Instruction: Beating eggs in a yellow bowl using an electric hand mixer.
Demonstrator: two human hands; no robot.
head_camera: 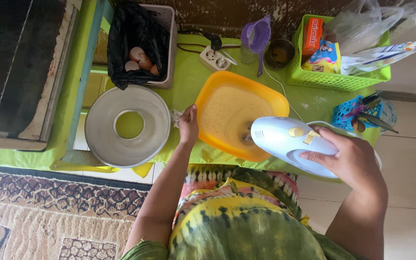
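An orange bowl (260,90) full of pale yellow batter stands on the green-covered table (188,82). My left hand (188,124) grips the bowl's near left rim. My right hand (350,159) holds a white electric hand mixer (285,142) by its handle, with the beaters down in the batter at the bowl's right side. The mixer's cord runs back to a white power strip (214,58).
A round metal ring cake pan (127,125) lies left of the bowl. Behind it, a black-lined bin (140,43) holds eggshells. At the back are a purple cup (256,37), a dark cup (279,53), a green basket (338,77) of packets and a blue basket (350,113). A patterned rug covers the floor.
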